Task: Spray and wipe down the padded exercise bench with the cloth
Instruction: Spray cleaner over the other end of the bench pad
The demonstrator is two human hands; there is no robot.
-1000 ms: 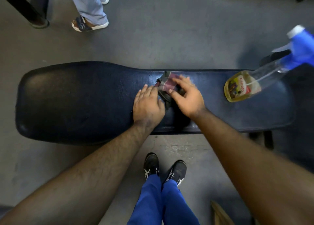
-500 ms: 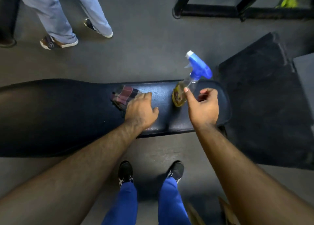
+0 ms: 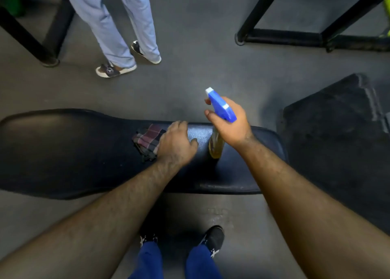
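The bench (image 3: 63, 150), a dark padded worktop, is stretched across the middle of the frame from the left edge to just right of centre. The cloth (image 3: 147, 140), a folded plaid rag in dark red and grey, is laid on the padding near the centre of the frame. It's pressed down by the left hand (image 3: 176, 144), palm flat on the cloth's right side, fingers (image 3: 180, 126) relaxed and spread a little toward the far edge, not curled round anything.

The spray bottle (image 3: 215, 148) is gripped by the right hand (image 3: 231, 123) just right of that: fingers are wrapped round the neck under the blue trigger head, whose white nozzle is pointed toward the upper left. Yellowish liquid can be seen in the lower part; whether the base is touching the padding can't be told.

At the bottom, blue trousers (image 3: 147, 259) and black shoes (image 3: 214, 238) are seen on the grey floor (image 3: 200, 46). In the upper left, another person's light blue trousers (image 3: 118, 21) and sneakers are visible. A black metal frame (image 3: 295, 38) is seen upper right, and a dark mat (image 3: 337, 141) at the right.
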